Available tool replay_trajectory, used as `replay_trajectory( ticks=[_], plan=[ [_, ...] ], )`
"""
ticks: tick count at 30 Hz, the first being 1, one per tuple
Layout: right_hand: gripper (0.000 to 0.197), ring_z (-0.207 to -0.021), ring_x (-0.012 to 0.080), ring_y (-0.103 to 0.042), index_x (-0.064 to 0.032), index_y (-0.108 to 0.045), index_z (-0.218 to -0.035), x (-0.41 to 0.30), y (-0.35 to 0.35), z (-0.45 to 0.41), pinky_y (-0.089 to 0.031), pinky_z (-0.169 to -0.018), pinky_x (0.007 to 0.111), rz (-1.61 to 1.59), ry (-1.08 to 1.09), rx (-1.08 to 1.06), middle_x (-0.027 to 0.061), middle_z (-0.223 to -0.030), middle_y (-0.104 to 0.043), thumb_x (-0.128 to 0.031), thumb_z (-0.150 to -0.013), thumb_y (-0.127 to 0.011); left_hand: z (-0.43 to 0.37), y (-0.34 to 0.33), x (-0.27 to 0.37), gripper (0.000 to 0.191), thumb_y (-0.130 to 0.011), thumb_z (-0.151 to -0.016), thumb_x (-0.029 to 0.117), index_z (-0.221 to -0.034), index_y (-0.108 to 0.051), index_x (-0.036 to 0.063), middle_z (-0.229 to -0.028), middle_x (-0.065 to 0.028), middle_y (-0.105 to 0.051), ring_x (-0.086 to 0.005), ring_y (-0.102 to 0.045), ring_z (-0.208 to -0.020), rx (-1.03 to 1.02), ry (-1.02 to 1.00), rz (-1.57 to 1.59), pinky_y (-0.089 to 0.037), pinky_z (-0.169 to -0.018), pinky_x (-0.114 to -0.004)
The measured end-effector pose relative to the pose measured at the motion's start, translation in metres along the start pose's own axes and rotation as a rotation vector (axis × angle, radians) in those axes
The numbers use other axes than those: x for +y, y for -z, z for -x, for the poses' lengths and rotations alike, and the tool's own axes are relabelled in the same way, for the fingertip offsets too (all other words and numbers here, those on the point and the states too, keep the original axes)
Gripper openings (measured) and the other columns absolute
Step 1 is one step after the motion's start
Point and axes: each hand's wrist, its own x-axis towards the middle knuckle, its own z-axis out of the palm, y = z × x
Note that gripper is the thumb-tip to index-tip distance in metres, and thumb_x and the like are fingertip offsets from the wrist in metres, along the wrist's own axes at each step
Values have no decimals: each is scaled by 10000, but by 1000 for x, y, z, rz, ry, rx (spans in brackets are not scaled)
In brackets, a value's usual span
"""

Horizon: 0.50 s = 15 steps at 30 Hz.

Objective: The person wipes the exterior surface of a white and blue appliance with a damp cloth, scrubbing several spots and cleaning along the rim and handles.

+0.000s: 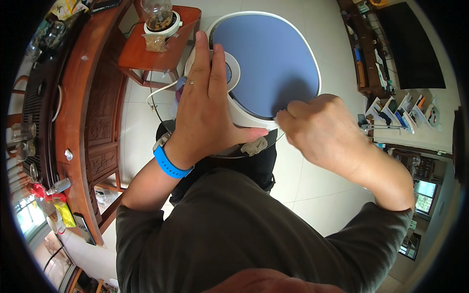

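In front of my body is a rounded white appliance [318,73] with a large blue-grey top panel [267,62] and a small white ring at its left. My left hand [205,91] lies spread across the appliance's left side, thumb stretched along the near white rim, holding nothing. At the near right edge of the panel, my right hand [311,124] is curled, with a small whitish piece showing at its fingertips; most of it is hidden. A crumpled beige cloth [254,146] lies below my left thumb, by the edge of a glass surface.
A red-brown wooden stool [135,55] at upper left bears a white-based glass jar [157,16] and a clear bag of grains [155,43]. Left stands a carved wooden table [78,110] with a phone [85,229]. A white cable [161,89] leaves the appliance leftward.
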Motion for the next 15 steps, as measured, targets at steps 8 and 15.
replay_trajectory(
  ticks=[8,15],
  plan=[
    [119,-698,257,-698,-64,-719,-907,31,-15,32,-560,-703,375,150,-99,83,72,-788,-657,-72,-827,-632,-1,1,-2,1525,-993,-540,555,-1630,-138,-81,-1659,-415,-116,-571,-293,-1515,-26,-46,24,-456,-1149,-548],
    [154,-723,252,-707,-58,-734,-942,47,-9,34,-566,-741,376,88,-36,36,73,-821,-682,-73,-830,-629,-2,2,0,1535,-998,-531,537,-1648,-124,-51,-1683,-376,-113,-565,-295,-1517,-47,-23,-10,-448,-1161,-546]
  ],
)
